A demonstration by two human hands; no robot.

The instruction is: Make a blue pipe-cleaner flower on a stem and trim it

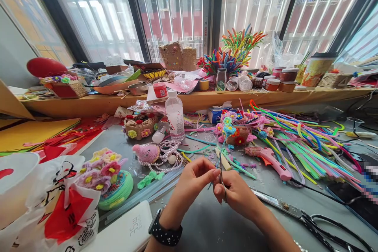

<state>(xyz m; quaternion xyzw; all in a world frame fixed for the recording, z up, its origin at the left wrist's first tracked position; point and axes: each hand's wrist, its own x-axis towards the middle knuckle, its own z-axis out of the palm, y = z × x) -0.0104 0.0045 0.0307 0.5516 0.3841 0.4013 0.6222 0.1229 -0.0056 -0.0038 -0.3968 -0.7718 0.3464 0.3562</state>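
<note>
My left hand [193, 179] and my right hand [234, 193] meet above the grey table [206, 220], both pinched on a thin green stem. The stem rises to a small blue pipe-cleaner flower [228, 130] with a yellow centre. Fingertips of both hands touch at the stem's lower end. A black watch [163, 232] sits on my left wrist. Just beyond the flower stands a small woven basket [239, 134] filled with several pink and blue flowers.
A pink glue gun [270, 161] and black-handled scissors [298, 212] lie to the right, beside a spread of coloured pipe cleaners [310, 145]. A clear bottle [175, 116], pearl beads [165, 153], a pink knitted toy [147, 152] and a flower pot [110, 183] stand left. A cluttered windowsill [191, 98] runs behind.
</note>
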